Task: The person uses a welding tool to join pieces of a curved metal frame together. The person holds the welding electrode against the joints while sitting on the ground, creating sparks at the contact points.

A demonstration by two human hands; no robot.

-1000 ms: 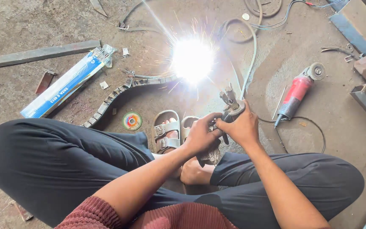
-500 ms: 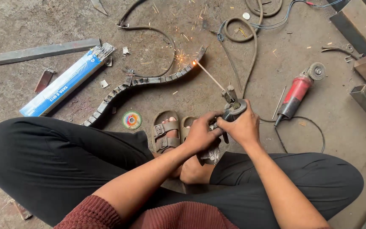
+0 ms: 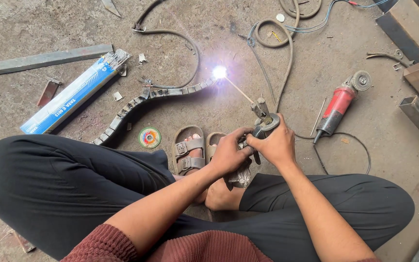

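Bare floor betw. grinder [image 3: 338, 106] & sandals [image 3: 190, 149] (cables [image 3: 277, 73] further out).

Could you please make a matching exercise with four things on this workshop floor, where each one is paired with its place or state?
Things:
1. angle grinder
2. electrode box
3. small disc
4. electrode holder

Places or states:
a. lies left of the sandalled feet, multicoloured
b. held by both hands, rod tip sparking at the curved metal piece
c. red body, lies on the right side of the floor
d. long and blue, open end showing rods, on the left

Pairs: 1-c, 2-d, 3-a, 4-b
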